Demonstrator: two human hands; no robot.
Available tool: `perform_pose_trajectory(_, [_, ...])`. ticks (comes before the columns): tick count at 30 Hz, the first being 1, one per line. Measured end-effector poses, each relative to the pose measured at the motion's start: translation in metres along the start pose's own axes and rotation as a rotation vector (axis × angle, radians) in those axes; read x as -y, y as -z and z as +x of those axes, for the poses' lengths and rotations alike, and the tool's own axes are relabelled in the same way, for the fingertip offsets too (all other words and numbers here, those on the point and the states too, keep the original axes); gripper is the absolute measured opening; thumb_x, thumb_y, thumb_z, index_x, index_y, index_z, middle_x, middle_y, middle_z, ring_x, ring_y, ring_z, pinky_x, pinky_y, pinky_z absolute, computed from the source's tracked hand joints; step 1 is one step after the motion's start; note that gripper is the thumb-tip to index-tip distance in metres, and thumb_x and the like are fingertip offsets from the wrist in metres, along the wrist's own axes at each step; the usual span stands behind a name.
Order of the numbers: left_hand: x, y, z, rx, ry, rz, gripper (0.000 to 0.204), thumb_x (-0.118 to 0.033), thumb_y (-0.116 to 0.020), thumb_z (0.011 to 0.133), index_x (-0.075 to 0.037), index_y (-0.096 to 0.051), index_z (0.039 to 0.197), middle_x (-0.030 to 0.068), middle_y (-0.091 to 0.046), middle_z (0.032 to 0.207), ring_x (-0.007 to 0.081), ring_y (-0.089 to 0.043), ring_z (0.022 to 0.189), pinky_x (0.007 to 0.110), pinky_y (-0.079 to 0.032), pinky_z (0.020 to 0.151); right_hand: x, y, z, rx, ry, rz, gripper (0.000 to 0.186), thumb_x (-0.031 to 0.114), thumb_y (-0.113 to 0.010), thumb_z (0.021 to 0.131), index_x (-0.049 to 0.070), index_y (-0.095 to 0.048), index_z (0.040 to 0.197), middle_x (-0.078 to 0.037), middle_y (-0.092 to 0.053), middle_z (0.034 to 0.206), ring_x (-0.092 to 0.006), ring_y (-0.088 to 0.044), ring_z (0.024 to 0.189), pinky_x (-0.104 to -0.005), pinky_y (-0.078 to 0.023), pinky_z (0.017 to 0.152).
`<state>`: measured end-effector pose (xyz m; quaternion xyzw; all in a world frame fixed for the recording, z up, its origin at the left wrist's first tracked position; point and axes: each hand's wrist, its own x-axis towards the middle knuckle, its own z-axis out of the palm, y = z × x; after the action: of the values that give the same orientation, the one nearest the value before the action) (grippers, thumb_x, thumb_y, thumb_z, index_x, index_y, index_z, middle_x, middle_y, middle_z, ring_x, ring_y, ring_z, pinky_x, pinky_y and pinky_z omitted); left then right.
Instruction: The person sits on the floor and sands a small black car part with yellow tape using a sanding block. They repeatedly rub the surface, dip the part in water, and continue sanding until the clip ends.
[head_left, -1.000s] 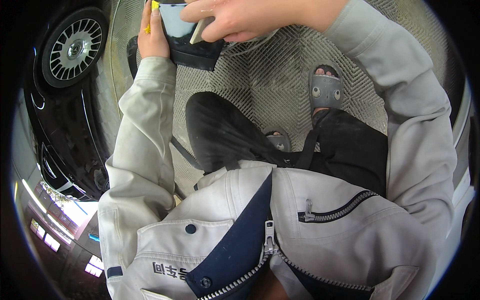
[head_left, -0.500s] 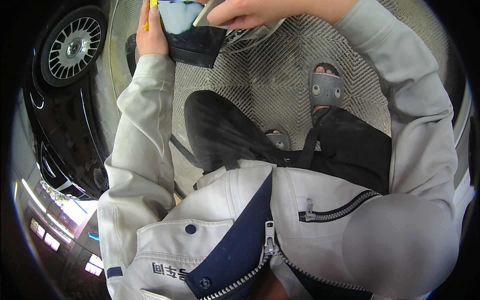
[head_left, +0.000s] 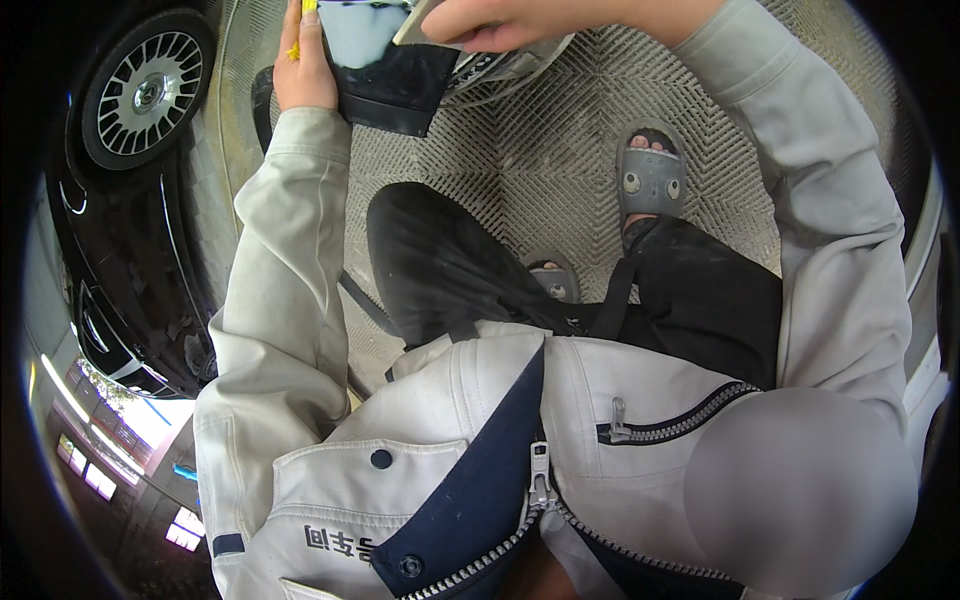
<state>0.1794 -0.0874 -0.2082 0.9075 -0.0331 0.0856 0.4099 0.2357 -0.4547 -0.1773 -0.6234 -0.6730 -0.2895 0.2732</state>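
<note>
At the top edge, my left hand point(head_left: 308, 78) is closed on the left side of a glossy black panel point(head_left: 395, 98). Bright yellow patches show on that hand's fingers, and its fingertips run out of view. A pale, whitish-blue layer point(head_left: 358, 38) with an uneven border covers the upper part of the panel. My right hand point(head_left: 485, 24) pinches a flat, cream-coloured spreader-like piece point(head_left: 412, 34), tilted, with its lower corner at the pale layer's right side. Whether that corner touches the panel I cannot tell. The top of the panel is cut off.
A black car point(head_left: 130, 270) with a multi-spoke wheel point(head_left: 150, 92) stands at the left. Grey ribbed matting point(head_left: 560, 170) covers the floor below my feet in grey slippers point(head_left: 652, 178). Behind the panel lies a clear, crinkled plastic-like thing point(head_left: 520, 78).
My right hand and the cream piece have shifted slightly to the right across the panel. My left hand and the panel stay nearly where they were.
</note>
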Motion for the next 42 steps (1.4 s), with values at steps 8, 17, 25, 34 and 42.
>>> perform_pose_trajectory(8, [-0.001, 0.000, 0.000, 0.001, 0.005, 0.005, 0.059, -0.036, -0.049, 0.126, -0.002, -0.054, 0.175, 0.0157, -0.060, 0.174, 0.0242, -0.055, 0.159, 0.035, -0.039, 0.133, 0.006, -0.006, 0.004, -0.052, -0.030, 0.039, 0.018, 0.030, -0.087, 0.081, 0.021, -0.071, 0.079, 0.002, -0.063, 0.095, -0.0234, -0.067, 0.100, -0.0429, -0.049, 0.087])
perform_pose_trajectory(17, [0.000, 0.001, 0.000, 0.003, 0.003, 0.003, 0.059, -0.035, -0.049, 0.126, -0.002, -0.053, 0.175, 0.0161, -0.060, 0.175, 0.0244, -0.055, 0.160, 0.035, -0.039, 0.134, 0.007, -0.011, 0.007, -0.042, 0.022, 0.057, 0.015, 0.030, -0.086, 0.079, 0.022, -0.073, 0.080, 0.002, -0.064, 0.096, -0.0222, -0.067, 0.101, -0.0427, -0.050, 0.087])
perform_pose_trajectory(25, [0.000, 0.001, 0.000, 0.004, 0.003, -0.003, 0.059, -0.035, -0.049, 0.126, -0.001, -0.053, 0.175, 0.0164, -0.059, 0.175, 0.0247, -0.054, 0.161, 0.036, -0.038, 0.134, 0.005, -0.003, 0.004, -0.028, -0.016, 0.062, 0.014, 0.029, -0.086, 0.079, 0.022, -0.073, 0.079, 0.001, -0.063, 0.095, -0.0229, -0.067, 0.101, -0.0424, -0.049, 0.087])
perform_pose_trajectory(34, [-0.001, 0.002, 0.001, 0.006, 0.001, 0.002, 0.059, -0.035, -0.049, 0.126, 0.000, -0.053, 0.175, 0.0168, -0.059, 0.176, 0.0250, -0.054, 0.162, 0.036, -0.038, 0.135, 0.004, -0.005, 0.001, -0.019, -0.042, 0.036, 0.014, 0.030, -0.085, 0.080, 0.022, -0.072, 0.078, 0.001, -0.063, 0.096, -0.0220, -0.067, 0.102, -0.0420, -0.049, 0.088])
perform_pose_trajectory(42, [-0.001, 0.003, 0.000, 0.003, 0.000, 0.000, 0.060, -0.034, -0.050, 0.126, 0.000, -0.053, 0.175, 0.0171, -0.058, 0.177, 0.0252, -0.053, 0.163, 0.036, -0.037, 0.135, 0.006, -0.009, 0.001, -0.035, -0.031, 0.039, 0.015, 0.031, -0.085, 0.080, 0.024, -0.072, 0.078, 0.002, -0.063, 0.097, -0.0213, -0.066, 0.101, -0.0418, -0.048, 0.088])
